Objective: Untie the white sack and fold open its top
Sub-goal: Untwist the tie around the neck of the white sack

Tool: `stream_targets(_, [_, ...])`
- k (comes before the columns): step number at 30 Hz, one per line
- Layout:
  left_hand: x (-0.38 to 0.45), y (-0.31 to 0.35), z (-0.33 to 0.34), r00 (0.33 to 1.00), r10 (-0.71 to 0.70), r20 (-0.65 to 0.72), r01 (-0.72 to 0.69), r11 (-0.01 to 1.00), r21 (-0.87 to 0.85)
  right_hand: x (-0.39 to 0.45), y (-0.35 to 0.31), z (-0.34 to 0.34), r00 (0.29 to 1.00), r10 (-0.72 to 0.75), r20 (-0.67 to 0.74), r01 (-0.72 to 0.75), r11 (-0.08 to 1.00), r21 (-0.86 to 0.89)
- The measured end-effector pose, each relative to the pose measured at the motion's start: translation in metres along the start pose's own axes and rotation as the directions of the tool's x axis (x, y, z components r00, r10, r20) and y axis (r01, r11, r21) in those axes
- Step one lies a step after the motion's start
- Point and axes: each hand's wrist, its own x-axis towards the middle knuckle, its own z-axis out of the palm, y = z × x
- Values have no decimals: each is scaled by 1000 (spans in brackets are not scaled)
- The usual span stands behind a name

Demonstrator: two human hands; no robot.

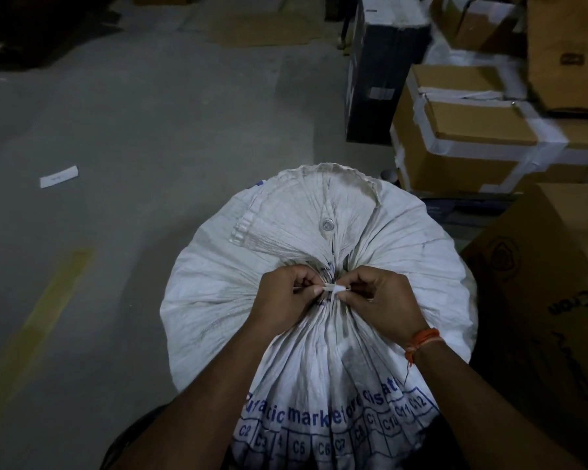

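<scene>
Head view, looking down. A white sack (319, 239), woven and printed with blue lettering along its near side, stands on the grey floor (133, 130). Its top is gathered into a neck bound by a white tie (333, 289). The left hand (286, 296) and right hand (384, 300) meet at the neck, fingertips pinching the tie from either side. An orange thread band (421, 340) circles the right wrist. Taped cardboard boxes (472, 130) are stacked at far right; a paper slip (59, 176) lies on the floor at left.
</scene>
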Motion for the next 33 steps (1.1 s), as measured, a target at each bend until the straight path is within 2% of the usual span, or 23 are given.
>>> stream_targets(17, [0, 5, 9, 996, -46, -80, 42, 998, -48, -2, -2, 2, 999, -20, -32, 20, 1000, 8])
stream_targets(29, [1, 0, 12, 994, -74, -76, 70, 996, -64, 0, -2, 3, 999, -10, -30, 11, 999, 34])
stream_targets(33, [-1, 4, 15, 998, -27, -53, 24, 999, -46, -2, -2, 4, 1000, -19, -24, 20, 999, 39])
